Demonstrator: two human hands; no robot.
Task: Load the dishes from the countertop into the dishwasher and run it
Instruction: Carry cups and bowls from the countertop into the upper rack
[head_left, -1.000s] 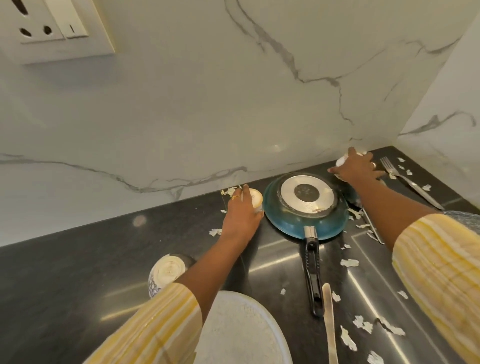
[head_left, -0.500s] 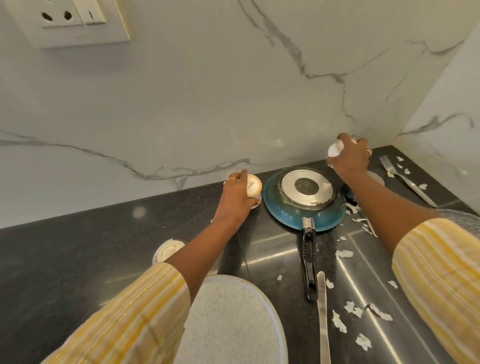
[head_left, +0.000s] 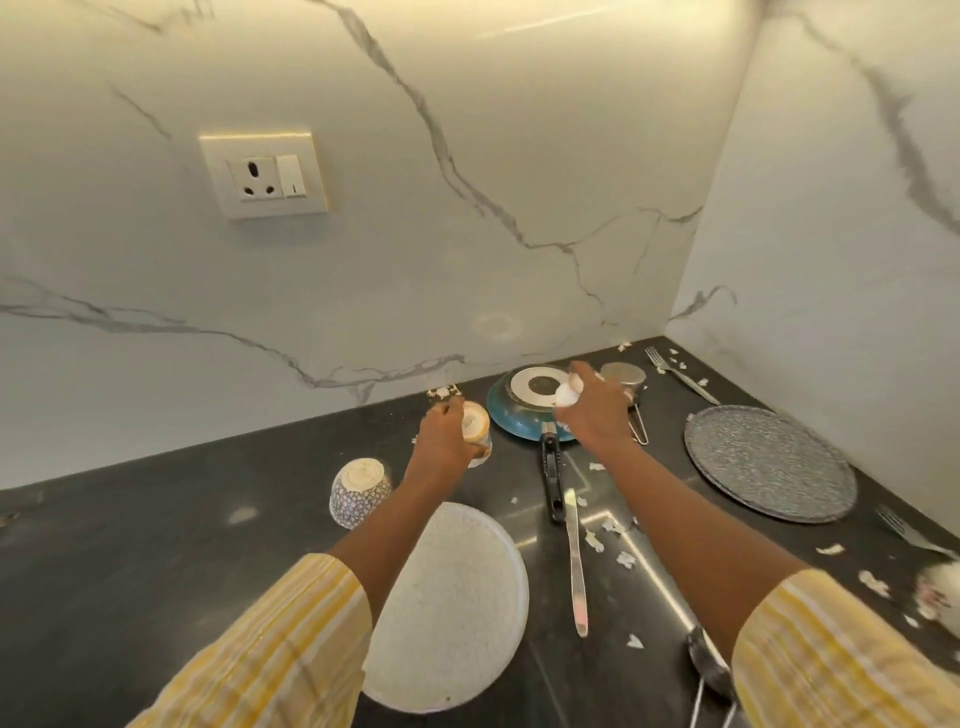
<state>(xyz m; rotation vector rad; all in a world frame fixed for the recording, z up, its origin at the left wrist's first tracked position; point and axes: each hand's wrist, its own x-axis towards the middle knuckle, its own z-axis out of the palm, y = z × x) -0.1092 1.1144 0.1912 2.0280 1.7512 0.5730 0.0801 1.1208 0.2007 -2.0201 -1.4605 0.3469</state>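
My left hand (head_left: 445, 441) grips a small cream cup (head_left: 476, 423), lifted above the dark countertop (head_left: 156, 545). My right hand (head_left: 592, 410) grips a small white cup (head_left: 566, 396) in the air over an upside-down blue frying pan (head_left: 514, 410). A patterned bowl (head_left: 359, 491) sits upside down left of my left forearm. A white speckled plate (head_left: 457, 613) lies near the front, partly under my left sleeve. A grey speckled plate (head_left: 769, 462) lies at the right. A butter knife (head_left: 575, 566) lies below the pan's black handle (head_left: 552, 478).
A small steel strainer (head_left: 626, 376) sits behind my right hand. A fork (head_left: 680, 376) lies near the back right corner, another fork (head_left: 906, 532) at the right edge. Torn white scraps (head_left: 610, 535) litter the counter. Marble walls close the back and right; a wall socket (head_left: 265, 179) is above.
Both hands have lifted their cups off the counter and pulled back toward me. The view has drawn back and tilted, revealing the grey plate and more counter.
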